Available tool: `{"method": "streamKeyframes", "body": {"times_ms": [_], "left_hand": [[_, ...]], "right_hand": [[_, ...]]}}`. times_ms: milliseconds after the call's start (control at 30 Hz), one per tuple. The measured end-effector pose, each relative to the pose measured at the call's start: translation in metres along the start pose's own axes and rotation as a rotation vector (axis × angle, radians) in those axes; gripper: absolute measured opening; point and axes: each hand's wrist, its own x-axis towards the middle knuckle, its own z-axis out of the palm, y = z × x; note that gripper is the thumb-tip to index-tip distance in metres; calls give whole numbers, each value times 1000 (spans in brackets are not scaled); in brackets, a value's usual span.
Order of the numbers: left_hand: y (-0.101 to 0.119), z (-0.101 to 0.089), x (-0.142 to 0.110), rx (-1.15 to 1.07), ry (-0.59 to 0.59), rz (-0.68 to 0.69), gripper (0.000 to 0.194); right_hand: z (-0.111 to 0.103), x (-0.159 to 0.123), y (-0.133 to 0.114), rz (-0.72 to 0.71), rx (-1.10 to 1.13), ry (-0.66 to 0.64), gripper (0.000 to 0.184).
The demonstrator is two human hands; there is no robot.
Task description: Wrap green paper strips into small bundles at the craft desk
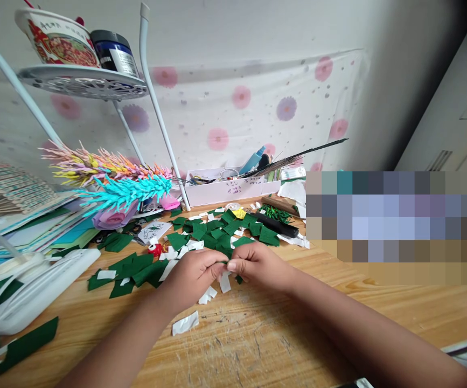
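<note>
My left hand (195,275) and my right hand (255,264) meet over the wooden table (257,345), fingertips pinched together on a small green paper piece (225,263). A white strip (225,281) hangs just below the fingers. Behind the hands lies a heap of green paper pieces (217,231) mixed with white scraps. More white scraps (185,323) lie on the table under my left wrist.
A white box of tools (229,188) stands at the back. Colourful paper flower spikes (116,178) and stacked paper (23,215) fill the left. A white rack (83,81) carries a bowl and a jar. A black marker (276,224) lies right of the heap.
</note>
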Motion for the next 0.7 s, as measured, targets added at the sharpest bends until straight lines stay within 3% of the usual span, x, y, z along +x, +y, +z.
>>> {"method": "streamKeyframes", "body": {"times_ms": [133,267,333,400,533,700], "left_hand": [[-2,0,-2,134,215,231,16],[-7,1,-2,206,339,436,14],[-9,2,-2,193,338,413,14],[-11,3,-2,140,293,303,15],[-13,4,-1,-53,166,47,39],[-9,4,3,-28,53,53,20]], "right_hand": [[7,2,2,123,514,-63,35],[10,3,4,159,618,-71,30],[8,3,4,119,464,-37,29],[4,2,2,40,161,25,27],[-3,0,0,-132,-440,73,20],[-5,-1,-1,-147,-523,87,11]]}}
